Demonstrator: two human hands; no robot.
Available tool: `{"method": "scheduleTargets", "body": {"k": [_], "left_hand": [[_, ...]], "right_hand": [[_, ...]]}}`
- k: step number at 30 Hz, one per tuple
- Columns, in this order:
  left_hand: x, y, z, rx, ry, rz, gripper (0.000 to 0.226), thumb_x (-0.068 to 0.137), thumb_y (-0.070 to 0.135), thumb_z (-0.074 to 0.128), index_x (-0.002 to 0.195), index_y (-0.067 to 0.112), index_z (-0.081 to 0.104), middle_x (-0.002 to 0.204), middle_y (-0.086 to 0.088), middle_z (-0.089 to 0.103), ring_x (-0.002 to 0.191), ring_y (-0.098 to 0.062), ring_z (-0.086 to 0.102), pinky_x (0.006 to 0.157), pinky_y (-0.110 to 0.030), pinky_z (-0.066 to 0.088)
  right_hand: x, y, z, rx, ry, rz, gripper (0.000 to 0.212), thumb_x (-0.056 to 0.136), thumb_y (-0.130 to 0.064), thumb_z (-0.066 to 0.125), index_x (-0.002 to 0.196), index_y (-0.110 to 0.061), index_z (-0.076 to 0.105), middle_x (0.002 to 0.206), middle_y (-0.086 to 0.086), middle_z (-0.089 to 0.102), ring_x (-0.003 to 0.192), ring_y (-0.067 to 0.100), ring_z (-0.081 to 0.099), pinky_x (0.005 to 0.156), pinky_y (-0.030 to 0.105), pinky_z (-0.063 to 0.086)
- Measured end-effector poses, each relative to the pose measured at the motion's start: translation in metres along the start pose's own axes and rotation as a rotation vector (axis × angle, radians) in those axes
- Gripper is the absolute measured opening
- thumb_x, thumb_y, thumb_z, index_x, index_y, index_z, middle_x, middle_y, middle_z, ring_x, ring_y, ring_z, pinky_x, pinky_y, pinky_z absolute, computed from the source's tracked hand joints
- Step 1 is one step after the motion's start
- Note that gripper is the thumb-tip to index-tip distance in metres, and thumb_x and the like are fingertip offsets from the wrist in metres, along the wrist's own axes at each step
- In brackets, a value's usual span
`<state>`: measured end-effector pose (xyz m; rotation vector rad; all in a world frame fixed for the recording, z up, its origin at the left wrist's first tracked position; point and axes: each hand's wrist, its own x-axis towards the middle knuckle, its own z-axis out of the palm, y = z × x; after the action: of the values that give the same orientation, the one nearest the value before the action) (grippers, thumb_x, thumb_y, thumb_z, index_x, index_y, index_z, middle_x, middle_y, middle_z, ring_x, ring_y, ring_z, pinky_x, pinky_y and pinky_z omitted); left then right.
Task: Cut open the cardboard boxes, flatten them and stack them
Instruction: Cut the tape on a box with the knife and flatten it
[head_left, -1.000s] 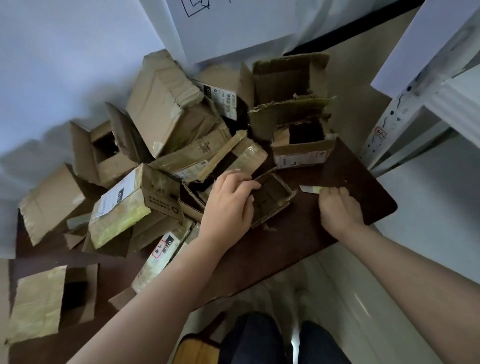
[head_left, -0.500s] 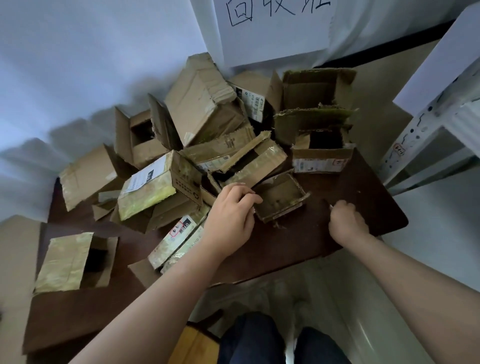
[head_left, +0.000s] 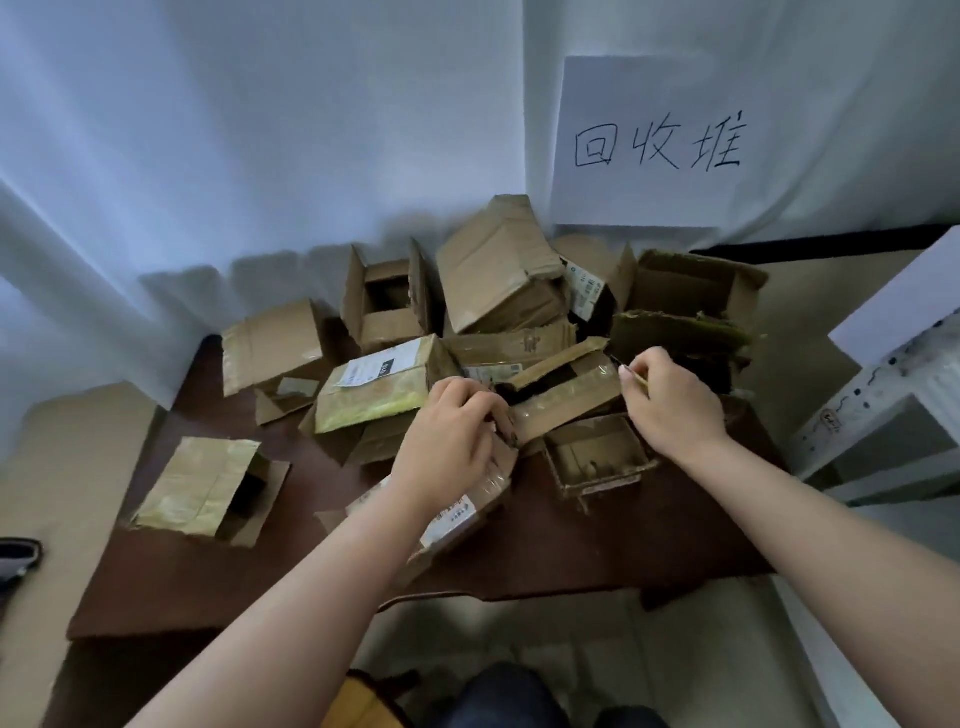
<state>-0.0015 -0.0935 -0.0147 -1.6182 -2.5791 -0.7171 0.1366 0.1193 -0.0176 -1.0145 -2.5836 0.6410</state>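
A pile of several brown cardboard boxes (head_left: 498, 275) covers the back of a dark brown table (head_left: 545, 551). My left hand (head_left: 452, 441) grips the left end of a long taped box (head_left: 571, 400) at the front of the pile. My right hand (head_left: 670, 400) is at that box's right end, pinching a small cutter (head_left: 638, 378) whose tip pokes out by my thumb. A shallow open box (head_left: 597, 460) sits just below, between my hands. Another labelled box (head_left: 462, 514) lies under my left wrist.
A flattened taped box (head_left: 202, 483) lies alone at the table's left. A white paper sign (head_left: 649, 145) hangs on the white curtain behind. A white metal rack (head_left: 883, 410) stands at the right. My knees and a yellow stool (head_left: 363, 701) are below the table's front edge.
The view has tilted up. My left hand left the shallow open box and took the long taped box's end. My right hand rose from the table to that box's right end.
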Motion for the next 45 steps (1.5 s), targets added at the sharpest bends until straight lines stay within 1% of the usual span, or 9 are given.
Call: {"method": "scheduleTargets", "body": {"k": [6, 9, 14, 19, 24, 30, 40, 43, 45], "left_hand": [[-0.033, -0.036, -0.011, 0.022, 0.017, -0.203, 0.034, 0.086, 0.02, 0.062, 0.12, 0.018, 0.061, 0.118, 0.0, 0.053, 0.11, -0.021, 0.048, 0.094, -0.037, 0.047], [-0.041, -0.047, -0.011, 0.124, -0.043, -0.25, 0.06, 0.081, 0.04, 0.067, 0.136, 0.021, 0.05, 0.133, -0.001, 0.046, 0.122, -0.023, 0.043, 0.103, -0.04, 0.042], [-0.037, -0.058, 0.014, 0.347, -0.328, -0.316, 0.113, 0.073, 0.072, 0.06, 0.153, 0.034, -0.011, 0.16, -0.005, -0.017, 0.146, -0.033, -0.022, 0.115, -0.061, -0.002], [-0.024, -0.065, 0.041, 0.346, -0.379, -0.211, 0.136, 0.057, 0.077, 0.071, 0.15, 0.037, -0.02, 0.151, -0.013, -0.04, 0.136, -0.038, -0.041, 0.097, -0.074, -0.018], [-0.026, -0.077, 0.055, 0.407, -0.523, -0.205, 0.135, 0.059, 0.073, 0.072, 0.152, 0.029, -0.015, 0.143, -0.016, -0.051, 0.131, -0.04, -0.046, 0.094, -0.077, -0.017], [-0.026, -0.126, 0.029, 0.509, -0.591, -0.222, 0.114, 0.076, 0.055, 0.068, 0.15, 0.035, -0.016, 0.131, -0.015, -0.06, 0.13, -0.04, -0.047, 0.1, -0.076, -0.012], [-0.04, -0.158, 0.007, 0.471, -0.518, -0.202, 0.102, 0.084, 0.056, 0.063, 0.149, 0.043, -0.014, 0.141, -0.009, -0.053, 0.14, -0.036, -0.034, 0.113, -0.065, -0.002], [-0.03, -0.148, -0.011, 0.191, -0.211, -0.236, 0.087, 0.075, 0.073, 0.056, 0.146, 0.036, 0.021, 0.16, -0.011, -0.003, 0.149, -0.034, 0.002, 0.114, -0.065, 0.019], [-0.014, -0.142, -0.031, -0.058, 0.125, -0.277, 0.084, 0.074, 0.07, 0.061, 0.137, 0.023, 0.034, 0.148, -0.011, 0.026, 0.139, -0.03, 0.031, 0.109, -0.054, 0.036]], "right_hand": [[0.029, -0.039, 0.02, 0.075, -0.06, -0.076, 0.033, 0.102, -0.037, 0.034, 0.096, -0.012, 0.055, 0.082, 0.006, 0.061, 0.08, 0.031, 0.059, 0.068, 0.041, 0.047], [0.048, -0.059, 0.027, 0.116, -0.062, -0.008, 0.034, 0.1, -0.039, 0.039, 0.089, -0.013, 0.057, 0.081, 0.004, 0.06, 0.081, 0.029, 0.058, 0.066, 0.034, 0.041], [0.092, -0.09, 0.041, 0.241, -0.023, 0.13, 0.043, 0.095, -0.046, 0.049, 0.109, -0.009, 0.063, 0.104, 0.007, 0.066, 0.1, 0.027, 0.06, 0.08, 0.032, 0.045], [0.132, -0.126, 0.062, 0.543, 0.028, 0.478, 0.07, 0.09, -0.052, 0.056, 0.135, 0.0, 0.043, 0.125, 0.004, 0.051, 0.117, 0.023, 0.05, 0.088, 0.03, 0.041], [0.151, -0.136, 0.081, 0.745, 0.163, 0.68, 0.075, 0.085, -0.035, 0.07, 0.144, -0.008, 0.033, 0.145, 0.007, 0.041, 0.133, 0.024, 0.04, 0.107, 0.032, 0.035], [0.148, -0.131, 0.086, 0.826, 0.255, 0.656, 0.032, 0.086, -0.022, 0.069, 0.111, -0.019, 0.05, 0.118, 0.001, 0.055, 0.104, 0.02, 0.055, 0.088, 0.031, 0.046], [0.121, -0.147, 0.057, 0.982, 0.325, 0.421, 0.014, 0.09, -0.024, 0.063, 0.083, -0.029, 0.052, 0.098, 0.005, 0.064, 0.084, 0.023, 0.062, 0.076, 0.042, 0.055], [0.113, -0.154, 0.033, 1.028, 0.268, 0.294, 0.014, 0.094, -0.022, 0.059, 0.083, -0.028, 0.052, 0.088, -0.004, 0.062, 0.08, 0.016, 0.063, 0.064, 0.033, 0.053], [0.11, -0.154, 0.015, 1.079, 0.173, 0.25, 0.013, 0.095, -0.019, 0.056, 0.083, -0.023, 0.052, 0.077, -0.004, 0.056, 0.058, 0.009, 0.055, 0.047, 0.026, 0.046]]}}
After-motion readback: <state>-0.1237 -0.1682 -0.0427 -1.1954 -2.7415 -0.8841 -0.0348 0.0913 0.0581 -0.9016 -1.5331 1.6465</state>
